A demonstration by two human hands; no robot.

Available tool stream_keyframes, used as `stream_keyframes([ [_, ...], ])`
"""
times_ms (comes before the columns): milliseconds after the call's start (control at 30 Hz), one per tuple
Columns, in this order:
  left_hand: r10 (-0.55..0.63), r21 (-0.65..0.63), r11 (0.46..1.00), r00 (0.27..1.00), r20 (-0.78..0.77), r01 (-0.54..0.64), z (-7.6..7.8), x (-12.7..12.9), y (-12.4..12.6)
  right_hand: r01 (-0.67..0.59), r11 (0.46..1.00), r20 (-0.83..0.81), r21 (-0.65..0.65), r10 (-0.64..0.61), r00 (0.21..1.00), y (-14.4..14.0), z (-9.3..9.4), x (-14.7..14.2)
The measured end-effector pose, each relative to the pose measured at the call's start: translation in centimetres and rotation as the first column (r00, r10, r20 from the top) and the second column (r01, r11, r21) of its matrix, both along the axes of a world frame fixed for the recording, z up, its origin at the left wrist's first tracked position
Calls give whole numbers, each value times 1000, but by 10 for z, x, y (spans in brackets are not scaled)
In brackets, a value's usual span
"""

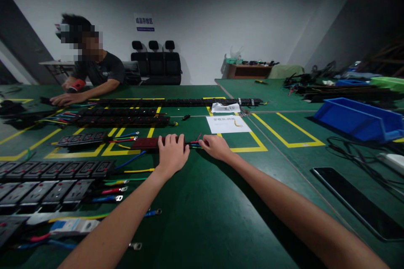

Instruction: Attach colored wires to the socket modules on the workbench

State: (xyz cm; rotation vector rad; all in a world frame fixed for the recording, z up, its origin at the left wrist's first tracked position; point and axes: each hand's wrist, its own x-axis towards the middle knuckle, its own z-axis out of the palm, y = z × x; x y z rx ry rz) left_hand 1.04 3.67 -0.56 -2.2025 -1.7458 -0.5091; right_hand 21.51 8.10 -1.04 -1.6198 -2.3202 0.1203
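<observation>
Now a dark socket strip (145, 143) is pinned flat on the green table (202, 218) by the left hand (171, 154), whose fingers are curled over its right end. The strip lies just beyond a yellow floor-tape box, well out in front. The coloured wires (194, 144) sprouting from that end are pinched tight between the fingertips of the right hand (215, 147). More socket strips (47, 180) are lined up to the left, a white sheet (227, 124) is seen just behind, and a blue bin (362, 119) is set far right. Across the table, a co-worker's hand (63, 99) is pressed on other strips.
</observation>
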Motion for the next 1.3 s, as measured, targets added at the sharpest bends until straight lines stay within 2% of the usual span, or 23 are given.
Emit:
stream_keyframes([
  [667, -6, -26, 1000, 1000, -9, 6, 5, 0, -1, -13, 1000, -11, 14, 13, 1000, 0, 0, 0],
  [1300, -1, -4, 1000, 1000, -10, 1, 2, 0, -1, -8, 1000, 8, 7, 8, 1000, 0, 1, 0],
])
